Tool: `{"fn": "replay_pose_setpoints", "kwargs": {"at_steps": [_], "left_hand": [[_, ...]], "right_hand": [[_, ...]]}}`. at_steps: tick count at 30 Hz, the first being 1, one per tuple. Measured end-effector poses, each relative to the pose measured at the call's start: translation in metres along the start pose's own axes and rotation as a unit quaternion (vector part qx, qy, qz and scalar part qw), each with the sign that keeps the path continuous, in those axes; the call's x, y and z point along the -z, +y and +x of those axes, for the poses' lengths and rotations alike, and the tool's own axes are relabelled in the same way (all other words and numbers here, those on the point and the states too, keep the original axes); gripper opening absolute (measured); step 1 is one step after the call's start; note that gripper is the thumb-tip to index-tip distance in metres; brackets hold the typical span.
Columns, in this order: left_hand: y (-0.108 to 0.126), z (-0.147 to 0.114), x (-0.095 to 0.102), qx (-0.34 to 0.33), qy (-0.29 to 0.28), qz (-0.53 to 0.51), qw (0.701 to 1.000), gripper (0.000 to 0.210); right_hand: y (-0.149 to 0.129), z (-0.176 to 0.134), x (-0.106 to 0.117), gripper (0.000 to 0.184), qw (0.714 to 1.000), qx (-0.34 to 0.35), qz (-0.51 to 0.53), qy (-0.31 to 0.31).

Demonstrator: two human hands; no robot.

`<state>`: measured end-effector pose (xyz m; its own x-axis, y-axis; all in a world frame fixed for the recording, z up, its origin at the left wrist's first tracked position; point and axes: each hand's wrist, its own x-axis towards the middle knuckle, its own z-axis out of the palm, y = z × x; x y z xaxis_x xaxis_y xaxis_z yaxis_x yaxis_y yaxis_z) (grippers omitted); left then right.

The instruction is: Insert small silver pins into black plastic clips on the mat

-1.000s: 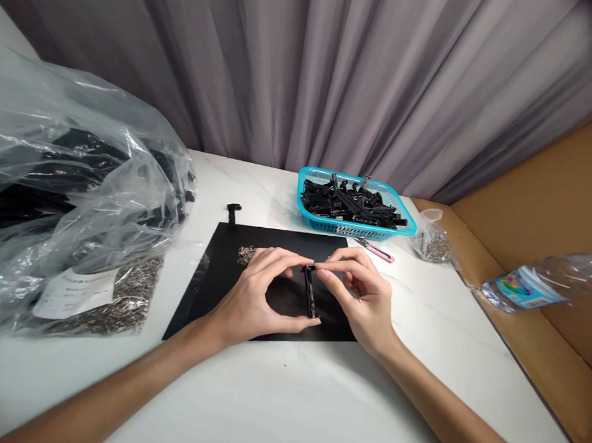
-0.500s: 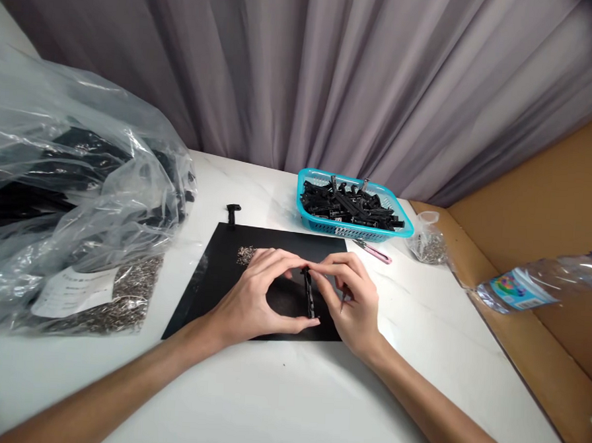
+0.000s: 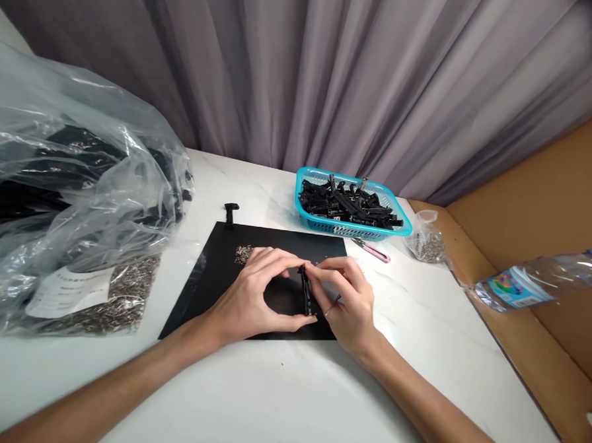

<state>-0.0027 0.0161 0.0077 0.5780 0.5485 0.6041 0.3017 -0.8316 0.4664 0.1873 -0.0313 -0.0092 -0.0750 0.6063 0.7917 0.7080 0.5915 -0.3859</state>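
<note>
My left hand is curled in a C, with a narrow black plastic part spanning from the thumb tip to the fingertips. The part stands nearly upright over the black mat. My right hand is closed, its thumb and index finger pressed together at the part's upper end; any small piece between those tips is hidden. A thin metal object pokes out from its curled fingers; I cannot make out its kind. Beyond my left hand lies a small pile of metal pins on the mat.
A blue basket full of black parts stands at the back. Beside it lie a pink-handled tool and a small bag of metal pieces. One black part is behind the mat. Large plastic bags fill the left; a bottle lies right.
My right hand has shifted and turned slightly at the part's upper end, and the thin metal object has tilted. The left hand keeps its hold. The whole view has moved slightly.
</note>
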Motion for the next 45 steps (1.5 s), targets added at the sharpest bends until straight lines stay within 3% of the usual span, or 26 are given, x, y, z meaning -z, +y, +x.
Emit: {"fn": "replay_pose_setpoints", "kwargs": {"at_steps": [12,19,32,37,41,45], "left_hand": [[-0.001,0.000,-0.001,-0.007,0.008,0.001,1.000,0.064],[0.001,-0.002,-0.001,-0.007,0.008,0.014,1.000,0.062],[-0.001,-0.007,-0.002,0.031,-0.002,-0.026,0.999,0.064],[-0.003,-0.002,0.000,0.040,-0.014,-0.009,0.999,0.062],[-0.004,-0.001,0.002,0.055,-0.034,0.006,0.998,0.059],[-0.005,-0.002,0.001,0.096,-0.061,-0.006,0.993,0.059]], "right_hand": [[-0.005,0.006,0.000,0.013,0.996,0.016,-0.052,0.065],[0.000,0.003,0.002,0.016,0.996,0.066,-0.051,0.019],[0.007,-0.002,0.001,0.026,0.998,0.044,0.042,-0.035],[0.010,0.006,0.017,0.021,0.989,-0.036,0.103,-0.100],[0.015,0.016,0.031,0.030,0.979,-0.139,0.121,-0.085],[0.022,0.021,0.036,0.047,0.972,-0.184,0.114,-0.088]]}}
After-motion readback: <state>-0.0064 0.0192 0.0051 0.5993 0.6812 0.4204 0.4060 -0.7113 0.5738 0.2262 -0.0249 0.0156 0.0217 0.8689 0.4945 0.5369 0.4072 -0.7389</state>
